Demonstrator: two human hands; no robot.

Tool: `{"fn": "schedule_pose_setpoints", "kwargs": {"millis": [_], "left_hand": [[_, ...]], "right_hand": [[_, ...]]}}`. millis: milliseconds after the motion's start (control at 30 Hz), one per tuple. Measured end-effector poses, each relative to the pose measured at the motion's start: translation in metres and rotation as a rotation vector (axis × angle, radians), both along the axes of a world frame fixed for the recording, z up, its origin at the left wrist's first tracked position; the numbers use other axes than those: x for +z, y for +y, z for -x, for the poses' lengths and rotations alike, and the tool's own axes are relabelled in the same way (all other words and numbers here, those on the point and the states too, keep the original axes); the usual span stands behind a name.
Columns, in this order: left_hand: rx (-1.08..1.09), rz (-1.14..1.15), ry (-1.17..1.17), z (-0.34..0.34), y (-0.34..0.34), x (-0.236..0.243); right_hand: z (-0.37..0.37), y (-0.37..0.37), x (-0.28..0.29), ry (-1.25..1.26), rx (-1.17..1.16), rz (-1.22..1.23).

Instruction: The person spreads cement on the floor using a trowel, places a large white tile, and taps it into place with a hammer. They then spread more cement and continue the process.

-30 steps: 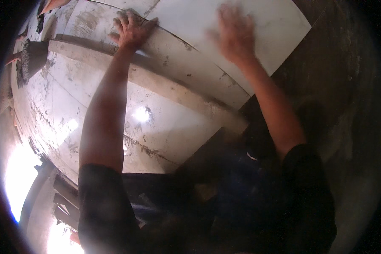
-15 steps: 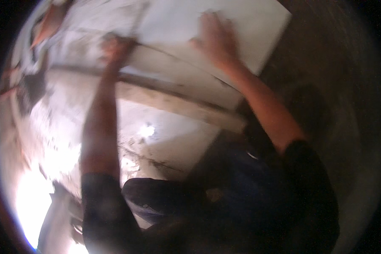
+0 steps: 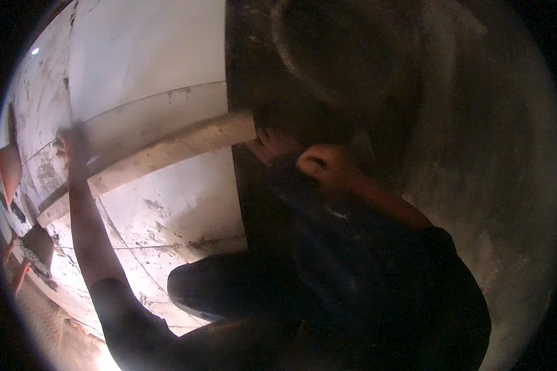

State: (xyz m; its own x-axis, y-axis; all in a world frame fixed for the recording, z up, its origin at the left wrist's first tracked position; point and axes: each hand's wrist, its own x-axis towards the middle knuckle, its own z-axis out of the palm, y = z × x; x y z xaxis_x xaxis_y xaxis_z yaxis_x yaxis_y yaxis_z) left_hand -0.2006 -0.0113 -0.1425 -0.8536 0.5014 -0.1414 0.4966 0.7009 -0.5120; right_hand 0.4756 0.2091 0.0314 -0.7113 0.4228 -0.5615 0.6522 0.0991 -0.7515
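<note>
My left hand (image 3: 70, 145) is curled at a joint between pale, dirt-marked tiles (image 3: 145, 43), just above a long beige straight bar (image 3: 170, 145); whether it grips anything is hidden. The bar lies crosswise over the tiles, its right end reaching past their edge. My right hand (image 3: 334, 167) is curled in shadow beside my dark-trousered leg (image 3: 297, 198), with what it holds, if anything, too dim to make out. What looks like my bare foot (image 3: 272, 143) sits at the bar's right end.
Dark floor (image 3: 464, 154) lies right of the tile edge, with a faint round shape (image 3: 334, 43) at the top. At the far left are an orange tool (image 3: 8, 173) and a grey, mortar-covered tool (image 3: 38, 250). My other knee (image 3: 198, 281) rests low over the tiles.
The view has turned. My right hand has left the upper tile and come back beside my leg, its fingers now curled. My left hand's fingers, earlier spread, are curled too.
</note>
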Motion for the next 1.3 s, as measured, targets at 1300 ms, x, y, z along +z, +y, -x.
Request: {"fn": "schedule_pose_setpoints", "kwargs": {"millis": [1300], "left_hand": [[0.064, -1.399, -0.02, -0.159, -0.194, 0.213]], "right_hand": [[0.077, -0.051, -0.136, -0.385, 0.544, -1.128]]}}
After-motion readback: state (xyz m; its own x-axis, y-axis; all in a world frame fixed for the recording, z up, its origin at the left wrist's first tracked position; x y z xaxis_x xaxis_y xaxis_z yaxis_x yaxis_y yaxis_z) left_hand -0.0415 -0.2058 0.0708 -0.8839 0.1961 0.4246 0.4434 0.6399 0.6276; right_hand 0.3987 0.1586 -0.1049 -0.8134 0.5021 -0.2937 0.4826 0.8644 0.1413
